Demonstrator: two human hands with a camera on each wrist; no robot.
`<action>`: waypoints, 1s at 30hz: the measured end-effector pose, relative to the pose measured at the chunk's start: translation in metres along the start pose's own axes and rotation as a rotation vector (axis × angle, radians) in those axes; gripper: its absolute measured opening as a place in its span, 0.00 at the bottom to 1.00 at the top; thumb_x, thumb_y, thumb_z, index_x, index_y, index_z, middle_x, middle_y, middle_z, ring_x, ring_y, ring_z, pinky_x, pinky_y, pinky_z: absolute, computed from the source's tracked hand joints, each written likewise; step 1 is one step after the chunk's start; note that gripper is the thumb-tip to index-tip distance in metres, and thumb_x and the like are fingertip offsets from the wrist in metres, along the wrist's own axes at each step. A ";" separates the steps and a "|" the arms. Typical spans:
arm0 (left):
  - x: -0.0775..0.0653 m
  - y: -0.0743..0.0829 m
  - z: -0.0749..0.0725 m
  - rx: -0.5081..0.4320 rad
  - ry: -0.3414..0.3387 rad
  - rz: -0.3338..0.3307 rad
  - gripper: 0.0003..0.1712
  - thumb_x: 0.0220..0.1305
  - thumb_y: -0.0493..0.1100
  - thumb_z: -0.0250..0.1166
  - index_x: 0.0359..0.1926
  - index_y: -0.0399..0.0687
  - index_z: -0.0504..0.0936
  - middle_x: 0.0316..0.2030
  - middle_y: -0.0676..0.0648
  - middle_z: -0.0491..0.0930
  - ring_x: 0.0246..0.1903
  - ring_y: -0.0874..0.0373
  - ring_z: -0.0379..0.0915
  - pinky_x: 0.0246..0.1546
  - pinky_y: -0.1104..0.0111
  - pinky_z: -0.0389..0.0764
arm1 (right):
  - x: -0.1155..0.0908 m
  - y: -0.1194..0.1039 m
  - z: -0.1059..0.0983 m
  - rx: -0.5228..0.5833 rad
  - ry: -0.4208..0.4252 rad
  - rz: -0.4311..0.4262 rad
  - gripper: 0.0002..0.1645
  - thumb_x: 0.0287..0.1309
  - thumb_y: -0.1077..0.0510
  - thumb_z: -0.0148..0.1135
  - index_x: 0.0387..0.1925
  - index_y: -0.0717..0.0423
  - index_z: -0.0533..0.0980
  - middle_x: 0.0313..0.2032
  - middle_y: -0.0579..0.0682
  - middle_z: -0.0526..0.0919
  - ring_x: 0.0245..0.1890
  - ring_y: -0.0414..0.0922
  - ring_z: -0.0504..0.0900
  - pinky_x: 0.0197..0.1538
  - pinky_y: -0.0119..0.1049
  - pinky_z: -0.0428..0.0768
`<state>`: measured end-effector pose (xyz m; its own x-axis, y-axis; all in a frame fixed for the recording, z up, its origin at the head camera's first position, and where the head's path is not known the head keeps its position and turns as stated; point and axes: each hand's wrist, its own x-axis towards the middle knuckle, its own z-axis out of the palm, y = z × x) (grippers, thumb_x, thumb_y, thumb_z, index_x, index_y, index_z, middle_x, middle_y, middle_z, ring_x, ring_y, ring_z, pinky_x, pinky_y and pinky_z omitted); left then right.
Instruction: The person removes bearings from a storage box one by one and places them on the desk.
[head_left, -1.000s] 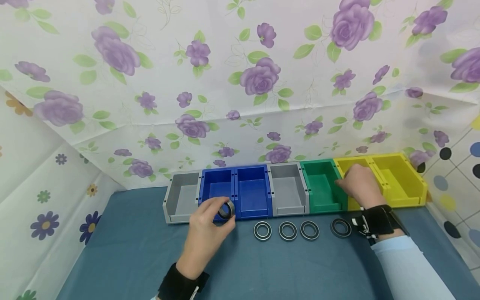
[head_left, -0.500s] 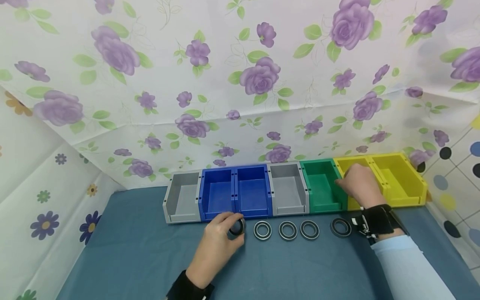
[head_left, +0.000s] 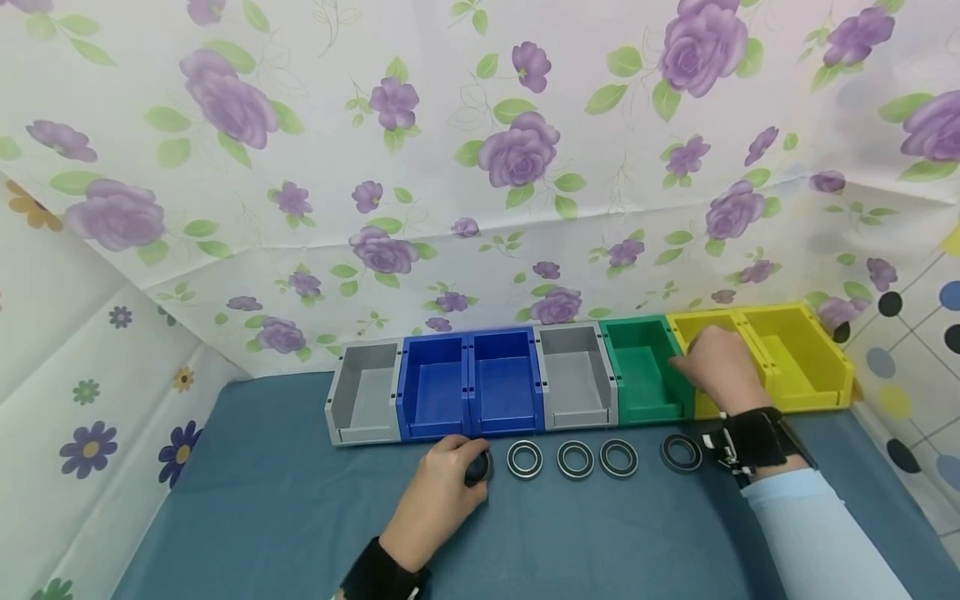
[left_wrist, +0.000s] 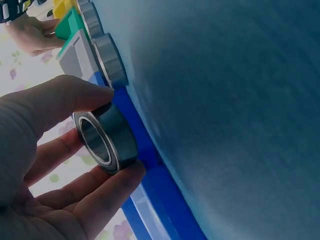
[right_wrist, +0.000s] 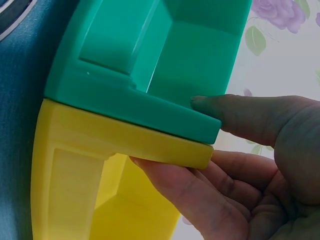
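My left hand pinches a ball bearing between thumb and fingertips, in front of the blue bins. In the left wrist view the bearing shows a steel ring and a dark bore; the fingers partly cover it in the head view. On the right, my right hand grips the adjoining side walls of the green bin and the left yellow bin. Its thumb reaches over the green wall, and its fingers lie inside the yellow one.
Several more bearings lie flat on the blue cloth in a row before the bins. Grey bins stand among the coloured ones. A second yellow bin ends the row, close to the floral backdrop.
My left hand has moved right and down towards the cloth with the bearing, from in front of the left blue bin to beside the row of bearings. The right hand keeps its grip.
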<state>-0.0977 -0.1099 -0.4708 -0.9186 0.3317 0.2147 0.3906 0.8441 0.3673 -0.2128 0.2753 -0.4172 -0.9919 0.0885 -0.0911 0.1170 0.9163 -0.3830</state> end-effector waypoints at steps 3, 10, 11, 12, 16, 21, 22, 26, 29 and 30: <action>0.001 -0.001 0.001 0.011 -0.029 -0.012 0.27 0.46 0.43 0.71 0.51 0.51 0.79 0.45 0.48 0.75 0.43 0.58 0.73 0.39 0.67 0.76 | 0.000 0.000 0.000 0.001 -0.005 0.008 0.23 0.54 0.49 0.62 0.12 0.57 0.69 0.11 0.48 0.65 0.14 0.45 0.67 0.19 0.36 0.66; 0.001 -0.001 0.005 0.033 -0.096 -0.046 0.27 0.46 0.40 0.70 0.52 0.51 0.79 0.47 0.47 0.75 0.45 0.56 0.72 0.41 0.64 0.76 | 0.000 0.002 0.001 0.001 -0.006 0.006 0.23 0.54 0.49 0.63 0.12 0.57 0.68 0.11 0.47 0.64 0.14 0.45 0.67 0.19 0.36 0.65; 0.001 -0.001 0.006 0.041 -0.101 -0.049 0.27 0.46 0.40 0.70 0.53 0.51 0.79 0.47 0.47 0.75 0.45 0.56 0.72 0.41 0.63 0.75 | 0.000 0.002 0.001 0.003 -0.003 0.002 0.24 0.54 0.49 0.63 0.11 0.57 0.68 0.11 0.47 0.64 0.14 0.45 0.67 0.19 0.36 0.65; 0.001 -0.001 0.007 0.047 -0.105 -0.051 0.27 0.47 0.40 0.70 0.53 0.52 0.79 0.47 0.47 0.75 0.46 0.56 0.72 0.41 0.63 0.75 | 0.000 0.002 0.001 0.003 0.001 -0.003 0.24 0.54 0.49 0.63 0.11 0.57 0.68 0.11 0.47 0.64 0.13 0.45 0.67 0.19 0.36 0.65; 0.002 -0.001 0.007 0.053 -0.114 -0.053 0.27 0.47 0.40 0.70 0.52 0.51 0.79 0.47 0.46 0.75 0.46 0.55 0.72 0.42 0.62 0.75 | 0.000 0.003 0.002 0.002 0.008 -0.008 0.24 0.53 0.49 0.63 0.11 0.56 0.67 0.11 0.47 0.63 0.13 0.45 0.67 0.18 0.36 0.65; 0.003 -0.001 0.007 0.077 -0.131 -0.060 0.24 0.47 0.41 0.70 0.50 0.50 0.80 0.46 0.47 0.76 0.46 0.55 0.72 0.43 0.62 0.75 | -0.001 0.002 0.003 0.003 0.003 -0.004 0.24 0.54 0.49 0.63 0.11 0.56 0.67 0.11 0.47 0.63 0.13 0.45 0.67 0.18 0.36 0.64; 0.003 -0.001 0.007 0.086 -0.135 -0.062 0.23 0.48 0.41 0.69 0.49 0.50 0.80 0.45 0.47 0.76 0.46 0.55 0.72 0.43 0.62 0.75 | -0.001 0.002 0.003 0.003 0.003 -0.001 0.24 0.54 0.49 0.63 0.11 0.56 0.67 0.11 0.47 0.63 0.13 0.45 0.67 0.18 0.36 0.64; 0.003 0.000 0.007 0.115 -0.152 -0.077 0.22 0.49 0.42 0.69 0.48 0.49 0.81 0.44 0.47 0.76 0.45 0.55 0.72 0.43 0.62 0.74 | -0.002 0.003 0.002 0.000 0.004 0.001 0.24 0.54 0.49 0.63 0.11 0.56 0.68 0.11 0.47 0.63 0.13 0.45 0.67 0.18 0.36 0.65; 0.003 0.002 0.006 0.117 -0.146 -0.087 0.23 0.48 0.42 0.70 0.49 0.48 0.80 0.44 0.47 0.76 0.44 0.55 0.72 0.43 0.62 0.75 | -0.001 0.005 0.003 0.009 0.004 -0.006 0.24 0.54 0.49 0.62 0.11 0.56 0.67 0.11 0.46 0.62 0.12 0.44 0.65 0.18 0.35 0.64; 0.003 0.003 0.005 0.114 -0.133 -0.087 0.23 0.48 0.43 0.70 0.49 0.48 0.80 0.44 0.47 0.76 0.44 0.55 0.72 0.43 0.62 0.75 | -0.001 0.006 0.004 0.015 0.004 -0.006 0.25 0.54 0.48 0.62 0.11 0.56 0.67 0.11 0.46 0.62 0.12 0.44 0.64 0.17 0.35 0.63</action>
<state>-0.1001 -0.1044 -0.4738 -0.9513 0.3020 0.0623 0.3073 0.9117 0.2728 -0.2112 0.2795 -0.4230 -0.9928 0.0849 -0.0847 0.1118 0.9110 -0.3970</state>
